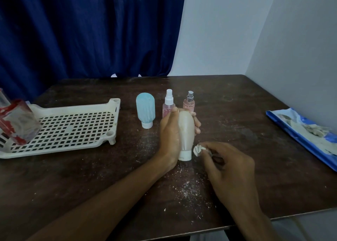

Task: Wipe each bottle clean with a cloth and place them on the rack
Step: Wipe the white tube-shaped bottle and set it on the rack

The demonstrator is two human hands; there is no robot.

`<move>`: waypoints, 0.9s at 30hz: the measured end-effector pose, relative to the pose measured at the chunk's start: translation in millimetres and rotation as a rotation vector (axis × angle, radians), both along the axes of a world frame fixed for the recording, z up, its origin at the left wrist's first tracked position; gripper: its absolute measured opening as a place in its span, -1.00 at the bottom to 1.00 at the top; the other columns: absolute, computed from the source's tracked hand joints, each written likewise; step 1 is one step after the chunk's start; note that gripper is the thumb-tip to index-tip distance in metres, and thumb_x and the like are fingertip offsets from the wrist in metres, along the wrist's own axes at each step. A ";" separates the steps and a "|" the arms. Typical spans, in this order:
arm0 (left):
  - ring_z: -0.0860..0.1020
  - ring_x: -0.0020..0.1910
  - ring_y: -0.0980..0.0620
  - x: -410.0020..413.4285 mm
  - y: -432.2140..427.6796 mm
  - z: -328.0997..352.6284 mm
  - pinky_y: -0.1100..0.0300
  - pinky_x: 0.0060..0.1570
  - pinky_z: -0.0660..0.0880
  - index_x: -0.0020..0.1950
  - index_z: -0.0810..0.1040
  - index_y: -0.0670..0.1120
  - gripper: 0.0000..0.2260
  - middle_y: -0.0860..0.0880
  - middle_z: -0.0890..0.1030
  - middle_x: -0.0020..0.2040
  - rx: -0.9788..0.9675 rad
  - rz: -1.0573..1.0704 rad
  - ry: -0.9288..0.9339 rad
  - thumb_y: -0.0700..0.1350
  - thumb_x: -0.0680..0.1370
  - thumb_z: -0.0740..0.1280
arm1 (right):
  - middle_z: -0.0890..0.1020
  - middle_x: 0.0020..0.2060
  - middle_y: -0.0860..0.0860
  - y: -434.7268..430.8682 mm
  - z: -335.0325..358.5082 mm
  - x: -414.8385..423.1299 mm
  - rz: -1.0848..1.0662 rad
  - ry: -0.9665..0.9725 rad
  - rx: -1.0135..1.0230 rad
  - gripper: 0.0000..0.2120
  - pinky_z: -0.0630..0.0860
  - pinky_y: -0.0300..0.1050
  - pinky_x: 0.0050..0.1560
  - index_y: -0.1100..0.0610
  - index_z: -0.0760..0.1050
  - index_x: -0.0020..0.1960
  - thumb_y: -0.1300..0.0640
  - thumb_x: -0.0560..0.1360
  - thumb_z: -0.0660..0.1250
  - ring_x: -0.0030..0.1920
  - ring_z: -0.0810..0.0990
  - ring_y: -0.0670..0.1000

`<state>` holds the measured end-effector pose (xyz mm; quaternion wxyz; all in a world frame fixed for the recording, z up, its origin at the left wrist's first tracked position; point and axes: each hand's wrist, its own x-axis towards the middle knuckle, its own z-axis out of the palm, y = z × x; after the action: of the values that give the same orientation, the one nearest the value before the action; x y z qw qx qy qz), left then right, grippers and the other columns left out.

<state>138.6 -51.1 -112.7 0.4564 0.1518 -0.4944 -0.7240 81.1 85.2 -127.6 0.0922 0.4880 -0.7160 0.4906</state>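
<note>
My left hand [169, 137] grips a cream squeeze bottle [186, 131] that stands cap-down on the dark wooden table [91, 177]. My right hand [229, 166] pinches a small white wad of cloth [198, 149] just right of the bottle's white cap. Behind them stand a pale blue squeeze bottle [145, 109], cap-down, a pink spray bottle with a white nozzle [168, 103] and a pink spray bottle with a silver nozzle [189, 102]. The white perforated rack [73, 129] lies at the left.
A clear container with red markings [16, 122] sits on the rack's left end. A blue and white packet [306, 133] lies at the table's right edge by the wall. White crumbs dot the table in front of the bottle. A blue curtain hangs behind.
</note>
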 end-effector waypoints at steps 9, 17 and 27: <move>0.49 -0.21 -0.07 8.2 -5.1 -3.7 0.06 -0.15 0.48 0.01 0.47 -0.24 -0.80 -0.19 0.54 -0.17 -0.446 0.033 -0.103 -0.10 0.54 0.22 | 0.66 -0.12 -0.18 0.3 -1.5 0.9 0.046 -0.042 -0.076 -0.82 0.59 -0.25 -0.11 0.04 0.68 0.02 0.26 0.48 0.44 -0.11 0.64 -0.21; 0.47 0.17 0.08 33.1 -5.2 -3.0 0.26 0.19 0.42 0.28 0.51 -0.09 -0.73 0.00 0.44 0.18 -0.895 0.248 -0.582 -0.07 0.60 0.31 | 0.66 -0.13 -0.17 2.6 -2.5 1.7 0.045 -0.048 -0.059 -0.84 0.59 -0.24 -0.13 0.07 0.68 0.01 0.27 0.49 0.44 -0.14 0.65 -0.18; 0.62 -0.06 0.21 80.5 10.1 6.8 0.34 -0.11 0.58 0.10 0.50 -0.01 -0.64 0.10 0.63 -0.02 -0.647 0.608 -0.527 -0.08 0.42 0.58 | 0.67 -0.13 -0.13 3.4 -1.6 3.2 0.041 -0.019 -0.034 -0.83 0.52 -0.39 -0.06 0.06 0.68 0.00 0.27 0.47 0.46 -0.15 0.65 -0.18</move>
<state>219.1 -41.0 -105.8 0.5299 0.3170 -0.7247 -0.3057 84.2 88.6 -129.3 0.0838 0.4962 -0.6982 0.5092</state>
